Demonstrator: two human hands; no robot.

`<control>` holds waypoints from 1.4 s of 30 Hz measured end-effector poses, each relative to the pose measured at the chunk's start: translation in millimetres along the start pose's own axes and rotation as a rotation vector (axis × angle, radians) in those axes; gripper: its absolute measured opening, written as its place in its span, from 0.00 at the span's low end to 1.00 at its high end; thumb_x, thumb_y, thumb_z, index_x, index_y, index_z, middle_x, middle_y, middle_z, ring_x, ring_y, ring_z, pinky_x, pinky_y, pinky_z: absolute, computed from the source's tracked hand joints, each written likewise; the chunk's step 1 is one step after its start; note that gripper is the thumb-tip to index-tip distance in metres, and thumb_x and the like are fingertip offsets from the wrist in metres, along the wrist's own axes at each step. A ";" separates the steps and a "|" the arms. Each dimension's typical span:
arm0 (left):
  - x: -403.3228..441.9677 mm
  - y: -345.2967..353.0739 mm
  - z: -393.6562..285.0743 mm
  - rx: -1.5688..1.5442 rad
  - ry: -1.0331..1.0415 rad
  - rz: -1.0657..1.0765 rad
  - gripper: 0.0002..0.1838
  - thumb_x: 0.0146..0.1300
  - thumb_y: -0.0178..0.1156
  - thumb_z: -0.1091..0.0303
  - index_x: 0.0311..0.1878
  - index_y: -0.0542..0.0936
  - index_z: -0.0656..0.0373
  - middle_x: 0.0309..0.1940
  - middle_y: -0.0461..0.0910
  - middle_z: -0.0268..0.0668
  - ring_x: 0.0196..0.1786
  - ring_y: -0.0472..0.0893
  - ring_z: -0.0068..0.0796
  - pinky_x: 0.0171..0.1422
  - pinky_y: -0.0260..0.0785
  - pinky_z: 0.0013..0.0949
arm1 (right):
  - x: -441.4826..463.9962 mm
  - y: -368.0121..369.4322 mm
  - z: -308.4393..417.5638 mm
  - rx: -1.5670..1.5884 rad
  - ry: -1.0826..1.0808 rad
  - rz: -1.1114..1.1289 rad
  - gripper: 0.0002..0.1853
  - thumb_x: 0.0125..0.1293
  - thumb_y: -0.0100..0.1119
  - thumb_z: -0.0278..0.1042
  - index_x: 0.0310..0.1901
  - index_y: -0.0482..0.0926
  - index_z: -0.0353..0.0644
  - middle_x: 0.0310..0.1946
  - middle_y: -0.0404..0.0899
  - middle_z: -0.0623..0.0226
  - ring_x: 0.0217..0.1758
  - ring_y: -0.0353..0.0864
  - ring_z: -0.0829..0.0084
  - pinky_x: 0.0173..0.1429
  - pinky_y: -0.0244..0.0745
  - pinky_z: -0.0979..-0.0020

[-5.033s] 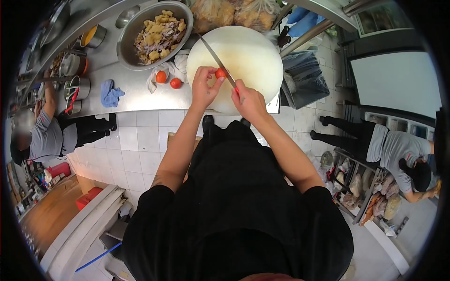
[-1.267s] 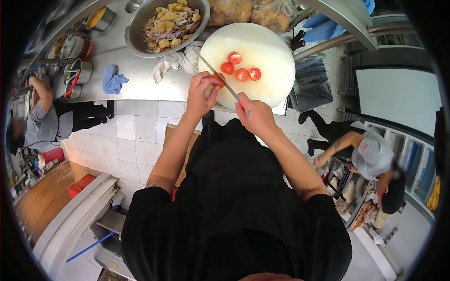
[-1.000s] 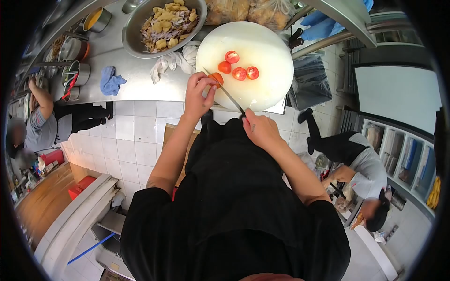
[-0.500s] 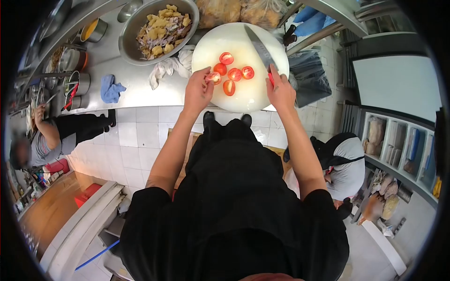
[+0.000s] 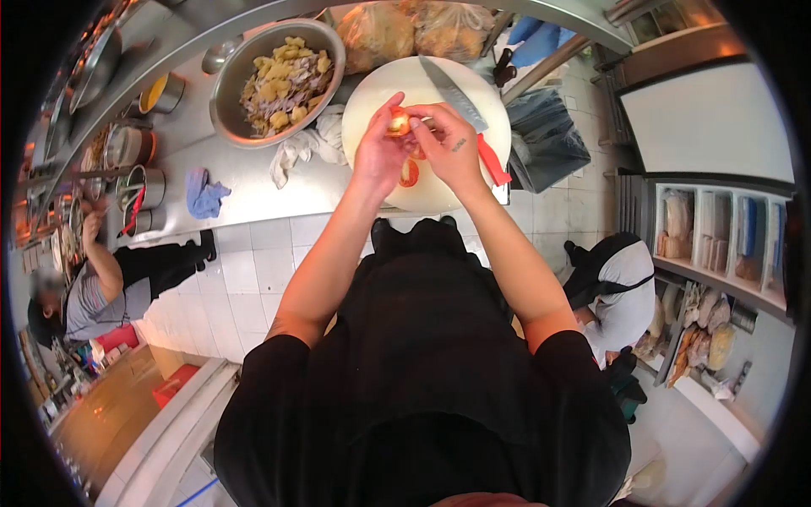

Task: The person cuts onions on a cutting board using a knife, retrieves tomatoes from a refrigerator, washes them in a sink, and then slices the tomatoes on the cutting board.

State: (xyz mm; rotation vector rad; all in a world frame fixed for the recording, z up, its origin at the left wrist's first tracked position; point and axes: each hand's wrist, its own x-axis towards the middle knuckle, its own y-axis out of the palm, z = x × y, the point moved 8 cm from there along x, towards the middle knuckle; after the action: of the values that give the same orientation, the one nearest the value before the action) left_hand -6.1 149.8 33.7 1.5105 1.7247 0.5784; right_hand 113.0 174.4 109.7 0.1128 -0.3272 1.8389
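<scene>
Above the round white cutting board (image 5: 372, 93), my left hand (image 5: 383, 152) holds a cut tomato half (image 5: 398, 122), its cut face up. My right hand (image 5: 445, 144) is closed at the same tomato, with its fingertips on the edge. A knife (image 5: 452, 91) with a red handle lies on the right side of the board, blade pointing away, out of my grip. Another tomato half (image 5: 409, 173) lies on the board just below my hands. Other tomato pieces are mostly hidden behind my fingers.
A metal bowl (image 5: 221, 106) of chopped food stands back left, beside a white cloth (image 5: 291, 157). A blue cloth (image 5: 204, 194) lies further left, near several pots. Plastic bags (image 5: 376, 35) sit behind the board. A lined bin (image 5: 547, 139) is at right. Two people work at the sides.
The knife has left my right hand and now lies on the board. My right hand has moved left to the tomato half in my left hand. The person at right stays bent over.
</scene>
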 end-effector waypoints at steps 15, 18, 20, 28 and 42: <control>40.9 119.4 111.3 0.475 -0.121 0.120 0.33 0.86 0.35 0.39 0.81 0.65 0.50 0.50 0.80 0.33 0.49 0.80 0.25 0.41 0.74 0.30 | -6.6 -164.0 -16.9 -0.372 0.038 -0.003 0.12 0.61 0.72 0.34 0.45 0.90 0.41 0.29 0.81 0.64 0.29 0.82 0.64 0.36 0.75 0.63; 42.9 153.9 140.5 0.587 -0.187 0.070 0.29 0.88 0.34 0.45 0.78 0.69 0.51 0.50 0.80 0.34 0.47 0.80 0.25 0.42 0.75 0.30 | -9.4 -200.9 -47.1 -0.364 0.101 0.034 0.10 0.61 0.73 0.34 0.40 0.88 0.38 0.28 0.82 0.62 0.28 0.81 0.64 0.35 0.75 0.65; 54.8 167.5 164.0 0.606 -0.187 0.080 0.28 0.88 0.34 0.47 0.76 0.71 0.52 0.50 0.80 0.33 0.47 0.79 0.24 0.43 0.74 0.30 | -7.5 -223.8 -57.2 -0.347 0.062 0.012 0.10 0.61 0.73 0.34 0.39 0.88 0.37 0.29 0.83 0.61 0.28 0.82 0.66 0.35 0.75 0.66; 124.3 243.2 193.1 0.663 -0.078 0.195 0.25 0.88 0.37 0.54 0.72 0.76 0.57 0.46 0.81 0.29 0.42 0.74 0.19 0.43 0.66 0.26 | 35.2 -303.8 -71.2 -0.107 0.060 -0.041 0.09 0.65 0.70 0.27 0.33 0.81 0.32 0.28 0.78 0.72 0.29 0.73 0.82 0.35 0.72 0.74; 208.7 266.1 212.2 1.086 0.091 0.367 0.25 0.87 0.44 0.58 0.73 0.73 0.67 0.60 0.84 0.44 0.60 0.83 0.33 0.66 0.73 0.36 | 65.9 -354.4 -66.3 -0.557 -0.147 -0.035 0.09 0.61 0.71 0.31 0.42 0.86 0.40 0.33 0.81 0.58 0.33 0.83 0.56 0.41 0.78 0.59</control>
State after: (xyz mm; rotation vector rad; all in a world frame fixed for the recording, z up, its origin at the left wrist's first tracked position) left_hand 323.1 374.8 53.9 2.5971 1.9416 -0.2129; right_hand 437.4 344.7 120.9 -0.1322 -0.9194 1.6460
